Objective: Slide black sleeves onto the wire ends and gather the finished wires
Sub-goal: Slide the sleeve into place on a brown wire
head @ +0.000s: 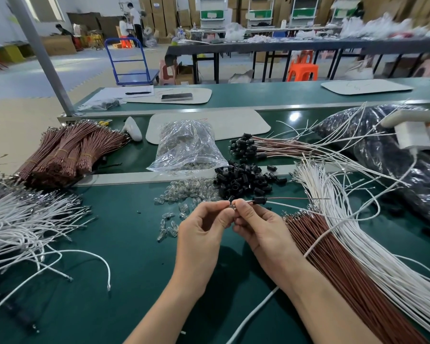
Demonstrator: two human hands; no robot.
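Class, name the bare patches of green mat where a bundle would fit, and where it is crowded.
Bare mat lies between the white wires and the left hand. Crowded ahead: glass bulbs, black sleeves; brown wires beside the right hand.

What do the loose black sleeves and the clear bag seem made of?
The black sleeves: likely plastic or rubber, matte, with uniform moulded tube shapes. The clear bag: thin plastic film, glossy, given its see-through wrinkles and bright glints.
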